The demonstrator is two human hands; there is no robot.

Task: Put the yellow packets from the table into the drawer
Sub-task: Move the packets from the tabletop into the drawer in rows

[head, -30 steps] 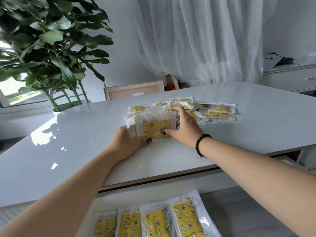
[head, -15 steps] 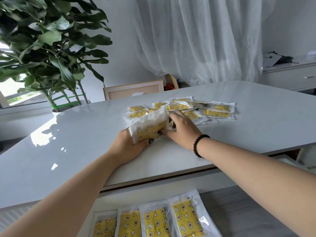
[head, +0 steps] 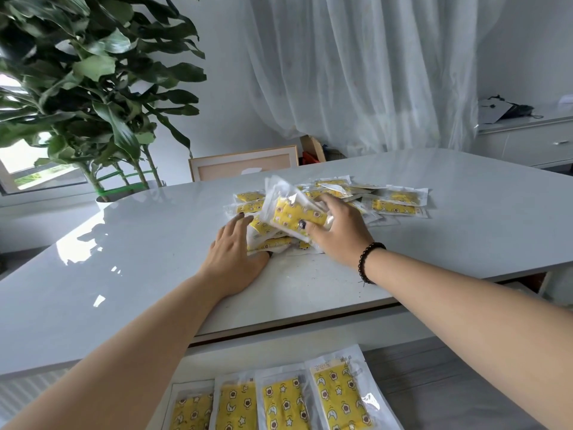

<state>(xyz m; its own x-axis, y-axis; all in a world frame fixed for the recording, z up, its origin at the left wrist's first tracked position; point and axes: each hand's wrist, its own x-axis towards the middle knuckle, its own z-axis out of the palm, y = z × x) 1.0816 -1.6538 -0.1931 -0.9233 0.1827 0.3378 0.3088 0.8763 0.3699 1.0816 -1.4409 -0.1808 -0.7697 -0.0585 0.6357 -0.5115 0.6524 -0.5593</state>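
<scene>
A pile of yellow packets [head: 393, 206] in clear wrappers lies on the white table [head: 155, 243]. My right hand [head: 339, 231] grips a small stack of yellow packets [head: 294, 212], lifted and tilted just above the pile. To its left, my left hand [head: 232, 256] lies flat on the table with straight fingers, touching the near edge of the packets left there. Below the table's front edge the open drawer [head: 434, 383] holds several yellow packets [head: 279, 401] laid side by side.
A large potted plant [head: 80, 97] stands beyond the table's left corner. A framed board [head: 245, 164] leans behind the table, white curtains hang at the back, and a sideboard [head: 533, 141] with dark items stands at the far right.
The stack that both hands held has passed to my right hand, which has lifted and tilted it. My left hand has let go and flattened on the table beside the pile.
</scene>
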